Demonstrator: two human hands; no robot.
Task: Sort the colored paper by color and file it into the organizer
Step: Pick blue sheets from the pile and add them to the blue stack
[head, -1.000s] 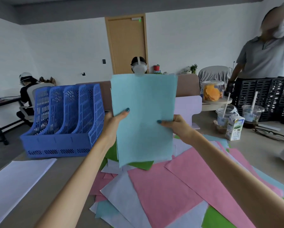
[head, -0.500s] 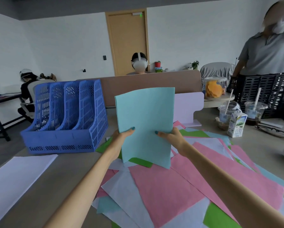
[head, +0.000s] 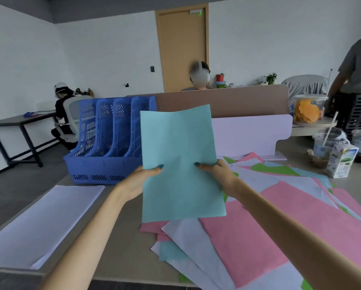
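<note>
Light-blue paper (head: 179, 164) is up off the table (head: 131, 254), held upright just right of the organizer (head: 104, 141); in view its left edge overlaps the organizer's right end. One sheet or a thin bundle, can't tell. Left hand (head: 137, 181) pinches the left edge, thumb on the front & fingers behind. Right hand (head: 219, 174) does the same on the right edge. The bottom edge hangs free above the near-left corner of the mixed pile (head: 259, 227).

Change vs 1 s ago: the paper was held high then, top edge up by the door. It has since come down and moved left, closer to the organizer. The grip is the same, w/ both thumbs in approx. the same spots.

For the task: blue looks picked out & on its way to a slot. Next is prob. a turn edge-on and a drop into one of the slots; none shows paper inside, as far as the mesh lets me see. Far from done, as pink, green, white & more blue sheets lie mixed to the right of the organizer and in front of it. A white stack (head: 43, 222) lies apart, front-left of the organizer, not filed yet.
</note>
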